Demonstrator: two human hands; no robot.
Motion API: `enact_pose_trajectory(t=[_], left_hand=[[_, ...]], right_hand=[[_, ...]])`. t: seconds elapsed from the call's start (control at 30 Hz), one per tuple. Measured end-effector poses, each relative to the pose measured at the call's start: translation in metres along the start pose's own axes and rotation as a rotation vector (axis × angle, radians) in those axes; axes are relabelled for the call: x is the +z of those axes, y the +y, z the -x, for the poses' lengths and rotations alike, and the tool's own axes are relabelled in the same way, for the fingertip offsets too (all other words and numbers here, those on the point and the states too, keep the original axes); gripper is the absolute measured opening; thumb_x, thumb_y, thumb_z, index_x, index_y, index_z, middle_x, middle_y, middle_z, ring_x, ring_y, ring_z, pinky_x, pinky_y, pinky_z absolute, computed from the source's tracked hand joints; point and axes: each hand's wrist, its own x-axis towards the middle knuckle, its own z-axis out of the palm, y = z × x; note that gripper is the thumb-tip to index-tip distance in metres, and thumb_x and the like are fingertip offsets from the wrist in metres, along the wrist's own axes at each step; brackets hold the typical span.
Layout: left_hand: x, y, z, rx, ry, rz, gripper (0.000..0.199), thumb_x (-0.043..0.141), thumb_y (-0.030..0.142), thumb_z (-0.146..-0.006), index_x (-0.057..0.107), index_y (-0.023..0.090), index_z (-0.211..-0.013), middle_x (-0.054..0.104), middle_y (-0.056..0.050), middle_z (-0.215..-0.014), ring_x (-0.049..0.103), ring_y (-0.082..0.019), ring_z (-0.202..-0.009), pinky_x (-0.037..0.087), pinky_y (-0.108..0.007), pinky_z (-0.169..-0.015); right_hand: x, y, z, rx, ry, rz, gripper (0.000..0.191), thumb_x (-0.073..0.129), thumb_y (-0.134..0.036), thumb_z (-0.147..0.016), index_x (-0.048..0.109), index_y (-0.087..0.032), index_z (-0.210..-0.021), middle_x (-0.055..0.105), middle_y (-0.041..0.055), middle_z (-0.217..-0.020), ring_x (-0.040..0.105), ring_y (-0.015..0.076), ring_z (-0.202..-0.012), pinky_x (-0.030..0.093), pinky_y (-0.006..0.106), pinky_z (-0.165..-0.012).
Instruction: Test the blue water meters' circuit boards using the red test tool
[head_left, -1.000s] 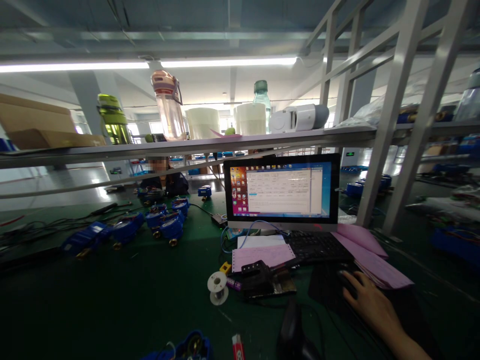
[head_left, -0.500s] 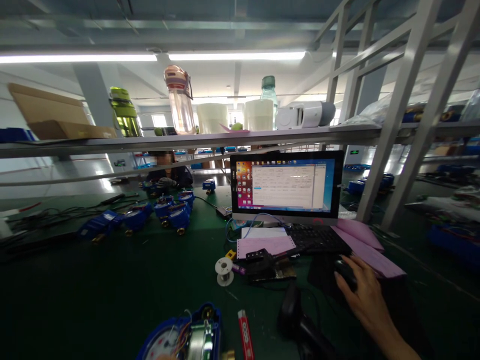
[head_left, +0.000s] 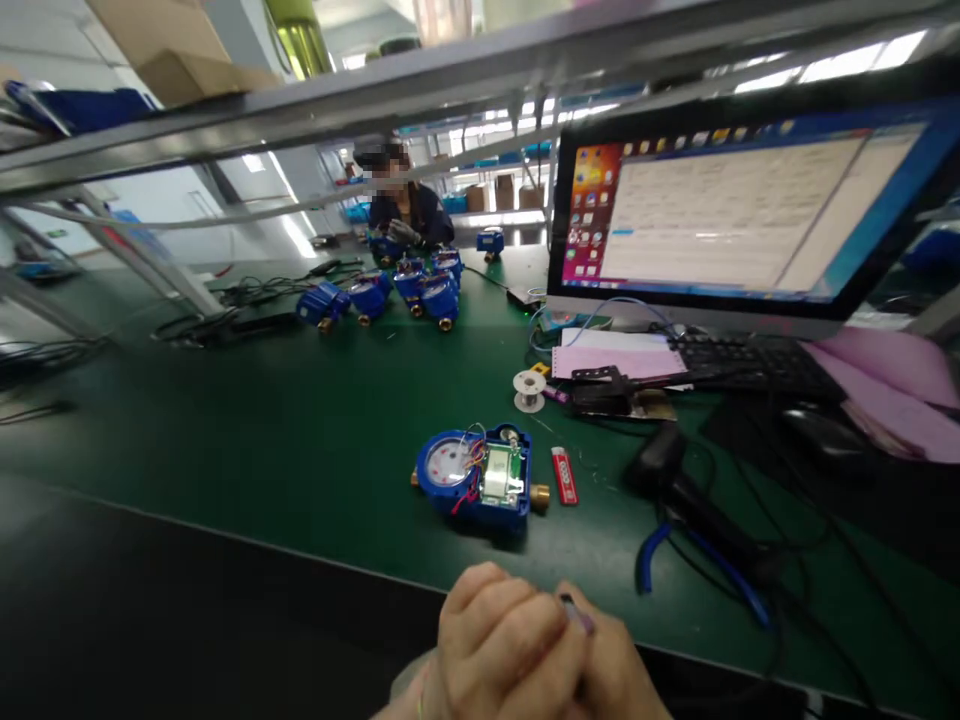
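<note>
At the table's near edge, my left hand (head_left: pixel 499 640) and my right hand (head_left: pixel 619 665) are closed and pressed together. Between them pokes out a small purple object with a dark end (head_left: pixel 577 612); my fingers cover the rest and its kind is unclear. Just beyond my hands lies a blue water meter (head_left: pixel 480 478) with its housing open, showing a round dial, loose coloured wires, a circuit board and brass pipe ends. To its right lies a red-and-white packet-like piece (head_left: pixel 565 476). Neither hand touches the meter.
A solder wire spool (head_left: pixel 529 391) stands behind the meter. On the right are a black barcode scanner (head_left: pixel 697 500), blue-handled pliers (head_left: pixel 652 555), a mouse (head_left: pixel 825 435), a keyboard (head_left: pixel 757 365) and a monitor (head_left: pixel 735 220). More meters (head_left: pixel 439 298) and a co-worker (head_left: pixel 412 210) are farther back.
My right hand has left the mouse and come to my left hand at the bottom centre. The view has swung down and left. The open meter now shows whole, without a hand at it.
</note>
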Motion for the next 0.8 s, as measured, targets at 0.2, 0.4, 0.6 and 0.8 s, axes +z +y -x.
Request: enact_pose_trajectory(t=[0.2, 0.4, 0.6, 0.8], left_hand=[[-0.006, -0.043, 0.024, -0.235, 0.041, 0.012, 0.043, 0.072, 0.017, -0.069, 0.054, 0.020, -0.108, 0.057, -0.004, -0.096, 0.055, -0.015, -0.090, 0.049, -0.030, -0.078], [-0.010, -0.112, 0.041, -0.715, -0.093, 0.122, 0.064, 0.069, 0.055, -0.063, 0.049, 0.023, -0.114, 0.052, -0.006, -0.110, 0.051, -0.022, -0.108, 0.045, -0.040, -0.094], [-0.008, -0.125, 0.033, -0.806, -0.211, 0.233, 0.067, 0.065, 0.063, -0.061, 0.052, 0.022, -0.112, 0.050, -0.008, -0.116, 0.047, -0.025, -0.114, 0.040, -0.043, -0.100], [-0.002, -0.160, 0.031, -0.720, -0.630, 0.476, 0.098, 0.078, 0.060, -0.041, 0.046, 0.025, -0.126, 0.027, -0.012, -0.143, 0.028, -0.032, -0.133, 0.027, -0.044, -0.111]], right_hand=[[-0.052, 0.030, -0.017, 0.507, 0.083, -0.058, 0.026, 0.053, -0.040, -0.082, 0.064, -0.018, -0.088, 0.061, 0.0017, -0.066, 0.056, 0.0115, -0.052, 0.043, 0.020, -0.046], [-0.084, 0.097, -0.049, 0.921, 0.144, -0.151, 0.054, 0.052, -0.062, -0.072, 0.061, -0.012, -0.090, 0.041, -0.0050, -0.041, 0.039, 0.0107, -0.035, 0.028, 0.023, -0.035], [-0.074, 0.105, -0.057, 0.706, 0.183, 0.260, 0.050, 0.046, -0.056, -0.075, 0.061, -0.014, -0.097, 0.060, 0.0035, -0.065, 0.052, 0.0138, -0.047, 0.042, 0.028, -0.049], [-0.045, 0.071, -0.037, 0.261, 0.159, 0.272, 0.028, 0.045, -0.041, -0.085, 0.062, -0.022, -0.097, 0.062, 0.0023, -0.076, 0.058, 0.0115, -0.054, 0.049, 0.021, -0.050]])
